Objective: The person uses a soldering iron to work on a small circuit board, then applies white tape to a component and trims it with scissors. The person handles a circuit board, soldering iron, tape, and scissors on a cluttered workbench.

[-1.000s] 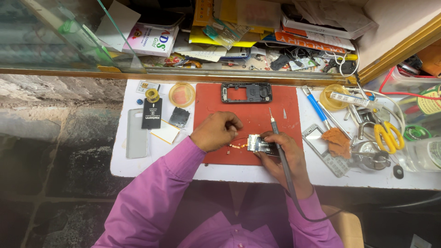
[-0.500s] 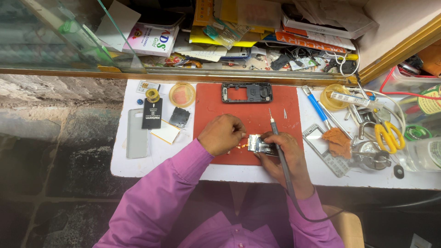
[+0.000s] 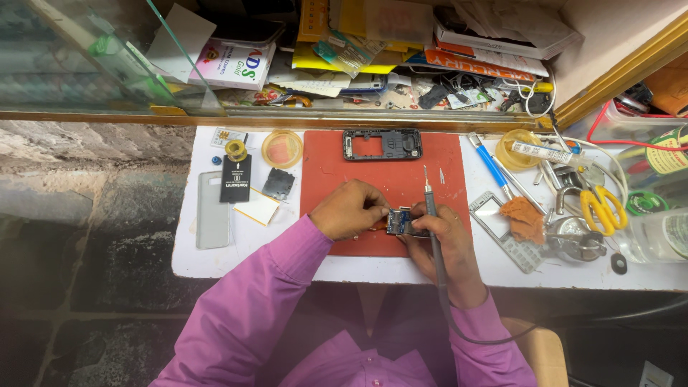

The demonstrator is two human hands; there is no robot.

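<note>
Hands meet over the lower middle of a red mat (image 3: 337, 172) on a white bench (image 3: 215, 261). The left hand (image 3: 350, 209) is curled, its fingertips pinched on the left edge of a small circuit board (image 3: 400, 221). The right hand (image 3: 443, 240) has its fingers folded around a soldering iron (image 3: 429, 204) and also touches the board's right side; how tightly it grips the board cannot be told. The board sits just above the mat's lower edge, between the two hands, its long axis hard to judge because fingers cover its ends. The iron stands nearly upright in the view, its long axis running away from the person, tip pointing toward the far side of the mat; its dark cord trails back past the right wrist.

At the mat's far edge lies a black phone frame (image 3: 382, 144), lengthwise left to right. Left of the mat are a grey phone cover (image 3: 213, 210) and a black battery (image 3: 235, 178). Right of it lie a keypad frame (image 3: 505, 231), a brown cloth (image 3: 522, 217) and yellow-handled scissors (image 3: 600, 209).
</note>
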